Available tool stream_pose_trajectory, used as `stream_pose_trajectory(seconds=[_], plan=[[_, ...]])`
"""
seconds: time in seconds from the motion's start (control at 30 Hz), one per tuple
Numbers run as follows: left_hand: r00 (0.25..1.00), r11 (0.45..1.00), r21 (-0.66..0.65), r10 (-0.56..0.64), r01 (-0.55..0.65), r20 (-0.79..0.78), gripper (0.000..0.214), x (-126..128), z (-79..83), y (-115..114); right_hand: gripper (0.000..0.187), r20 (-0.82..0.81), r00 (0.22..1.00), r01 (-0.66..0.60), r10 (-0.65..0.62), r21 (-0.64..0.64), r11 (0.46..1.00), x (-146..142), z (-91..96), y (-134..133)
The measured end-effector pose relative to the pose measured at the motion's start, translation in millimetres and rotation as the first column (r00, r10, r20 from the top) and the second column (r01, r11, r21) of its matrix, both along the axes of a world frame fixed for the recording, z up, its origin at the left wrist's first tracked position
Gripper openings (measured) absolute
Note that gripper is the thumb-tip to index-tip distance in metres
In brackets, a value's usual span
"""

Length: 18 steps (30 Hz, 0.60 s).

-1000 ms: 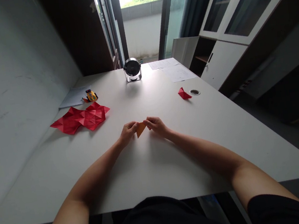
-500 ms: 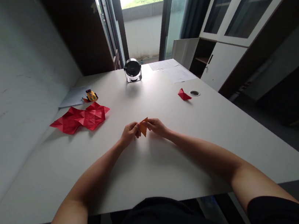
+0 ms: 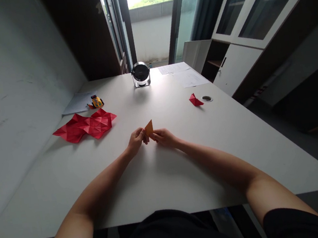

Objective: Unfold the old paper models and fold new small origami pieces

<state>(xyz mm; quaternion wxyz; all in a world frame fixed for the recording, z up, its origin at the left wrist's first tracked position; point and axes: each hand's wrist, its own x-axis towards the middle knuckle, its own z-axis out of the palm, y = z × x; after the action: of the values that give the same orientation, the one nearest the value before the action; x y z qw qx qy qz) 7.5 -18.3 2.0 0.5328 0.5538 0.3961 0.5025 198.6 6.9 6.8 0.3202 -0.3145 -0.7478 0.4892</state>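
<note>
The left hand [image 3: 136, 139] pinches the left side of a folded orange paper [image 3: 149, 127], and the right hand [image 3: 164, 138] holds its lower right side; each grip is narrow, closed on it. This paper is over the middle of the smooth white counter [image 3: 169, 192], one corner pointing far. Two holds probably keep so small a piece steady. The creased red sheet [image 3: 85, 125] at left and the small red fold [image 3: 196, 100] at right seem placed aside. A far glass door [image 3: 152, 29] gives daylight; a cabinet [image 3: 238, 60] stands at right.
</note>
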Motion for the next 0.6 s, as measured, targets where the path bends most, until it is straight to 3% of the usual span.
stream_pose_trajectory(seconds=[0.33, 0.5, 0.6], plan=[[0.999, 0.999, -0.035, 0.011, -0.009, 0.045, 0.043, 0.2, -5.3, 2.1, 0.033, 0.033, 0.999, -0.027, 0.028, -0.033, 0.999, 1.5, 0.8, 1.7], [0.999, 0.999, -0.029, 0.031, -0.031, 0.012, 0.043, -0.2, -3.5, 1.9, 0.034, 0.041, 0.997, -0.075, 0.073, 0.048, 0.996, 0.3, -1.2, 6.2], [0.995, 0.997, 0.019, 0.082, -0.081, -0.063, 0.041, -3.0, -3.1, 3.8, 0.034, 0.097, 0.995, -0.017, 0.011, 0.067, 0.998, -0.6, -5.4, 7.4]])
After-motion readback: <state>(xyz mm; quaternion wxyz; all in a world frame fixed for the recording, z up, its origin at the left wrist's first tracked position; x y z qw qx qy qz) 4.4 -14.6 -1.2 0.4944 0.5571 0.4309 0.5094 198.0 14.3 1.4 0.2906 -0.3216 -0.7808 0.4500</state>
